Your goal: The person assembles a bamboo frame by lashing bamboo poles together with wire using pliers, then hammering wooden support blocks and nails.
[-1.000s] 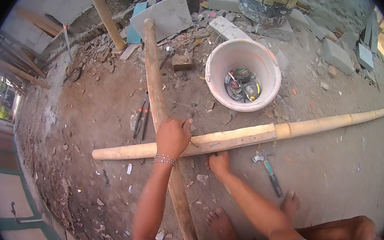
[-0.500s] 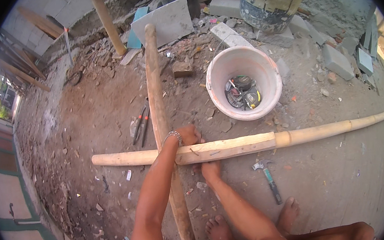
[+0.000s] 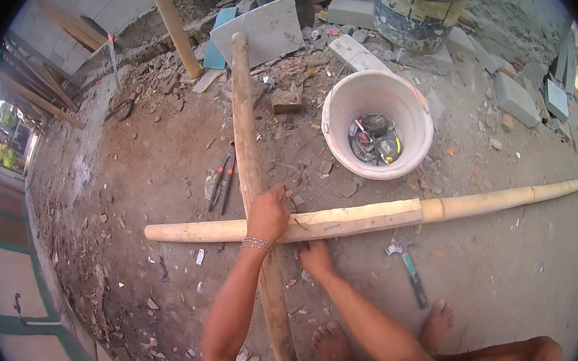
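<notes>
Fingers of the left hand (image 3: 268, 214) clamp the pale bamboo pole (image 3: 377, 215) where it crosses the upright pole (image 3: 250, 156); right hand (image 3: 315, 259) lies flat on dirt below it; best press firmly so neither rolls

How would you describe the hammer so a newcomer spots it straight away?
Start at the long pale pole lying crosswise on the dirt floor. Just below it, to the right of the right hand, lies the hammer. It alone has a metal claw head and dark handle, unlike the pliers left of the upright pole.

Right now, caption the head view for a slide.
Left hand pressing crossed bamboo poles, right hand on the ground beside a hammer.
</notes>
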A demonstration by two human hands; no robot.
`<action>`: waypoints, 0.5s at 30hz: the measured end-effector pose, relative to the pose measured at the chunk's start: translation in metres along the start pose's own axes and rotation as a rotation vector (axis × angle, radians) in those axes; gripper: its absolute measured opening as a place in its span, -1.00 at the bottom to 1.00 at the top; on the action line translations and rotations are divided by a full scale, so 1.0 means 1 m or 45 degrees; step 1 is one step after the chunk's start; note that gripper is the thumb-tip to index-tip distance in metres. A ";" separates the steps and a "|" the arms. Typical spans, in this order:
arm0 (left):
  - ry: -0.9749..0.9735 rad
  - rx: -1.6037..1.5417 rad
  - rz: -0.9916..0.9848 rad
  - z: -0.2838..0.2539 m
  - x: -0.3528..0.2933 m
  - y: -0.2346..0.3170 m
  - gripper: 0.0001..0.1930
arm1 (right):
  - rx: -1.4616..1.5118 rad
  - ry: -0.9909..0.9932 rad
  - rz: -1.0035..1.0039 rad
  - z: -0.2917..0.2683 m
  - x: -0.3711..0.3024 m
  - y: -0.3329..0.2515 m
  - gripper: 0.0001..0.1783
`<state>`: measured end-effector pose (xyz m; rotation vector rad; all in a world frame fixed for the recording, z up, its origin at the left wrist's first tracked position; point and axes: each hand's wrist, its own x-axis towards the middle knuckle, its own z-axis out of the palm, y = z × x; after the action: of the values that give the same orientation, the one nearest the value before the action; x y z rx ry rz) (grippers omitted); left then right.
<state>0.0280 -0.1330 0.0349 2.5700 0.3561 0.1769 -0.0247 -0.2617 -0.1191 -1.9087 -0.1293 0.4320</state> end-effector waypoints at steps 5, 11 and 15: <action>0.200 -0.212 0.136 -0.001 -0.037 0.002 -0.87 | 0.237 -0.110 0.168 -0.004 -0.003 -0.004 -0.60; 0.389 -0.110 0.425 0.018 -0.078 0.001 -0.75 | 0.219 -0.226 0.339 -0.023 -0.021 -0.026 -0.62; 0.453 -0.199 0.432 0.022 -0.080 -0.002 -0.71 | 0.219 -0.378 0.358 -0.049 -0.020 -0.051 -0.78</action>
<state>-0.0451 -0.1652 0.0106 2.4206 0.0260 0.7597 -0.0201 -0.2918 -0.0522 -1.6891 -0.0161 0.8887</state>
